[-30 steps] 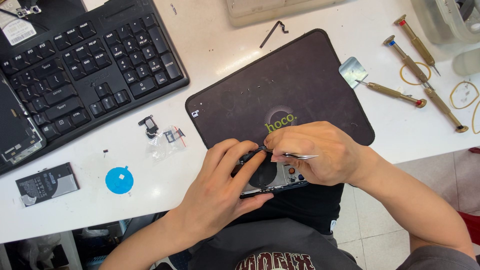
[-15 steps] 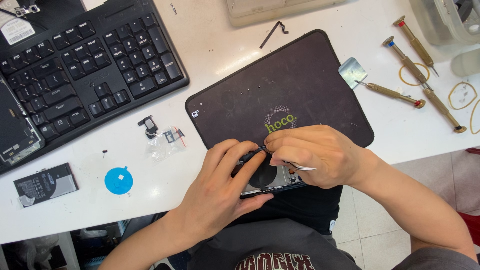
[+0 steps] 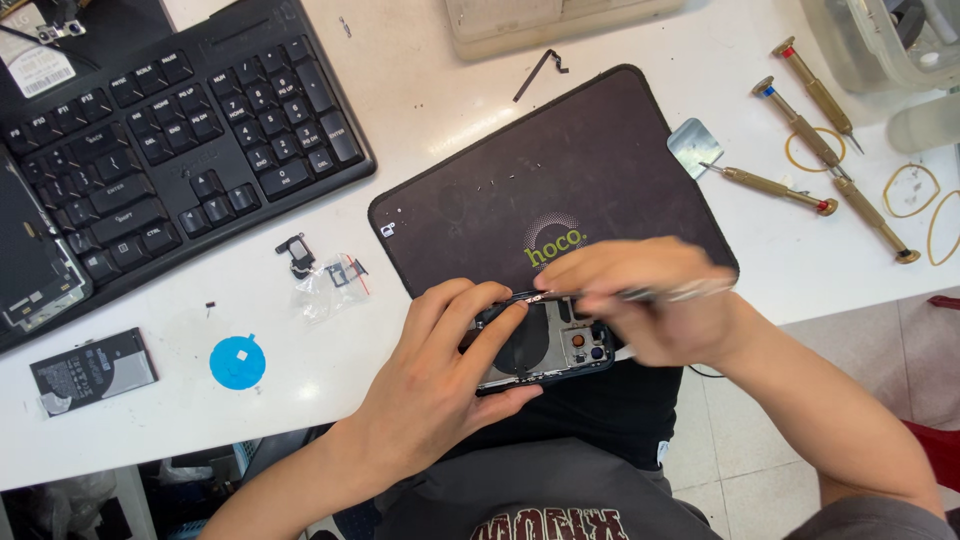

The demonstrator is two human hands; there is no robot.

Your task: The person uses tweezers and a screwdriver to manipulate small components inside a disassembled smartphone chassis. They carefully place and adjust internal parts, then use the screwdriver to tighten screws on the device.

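A white table point(image 3: 420, 110) is filling most of the view, running from nine o'clock across to three o'clock under bright, even light. Pale floor tiles point(image 3: 740, 470) are showing at five o'clock, below the table's front edge. Darker shadow is lying under the table at seven o'clock, where the details are too dim to tell.

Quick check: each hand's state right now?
Left hand: closed around the opened dark phone body, steadying it.
Right hand: closed on a thin silver tool; motion-blurred.
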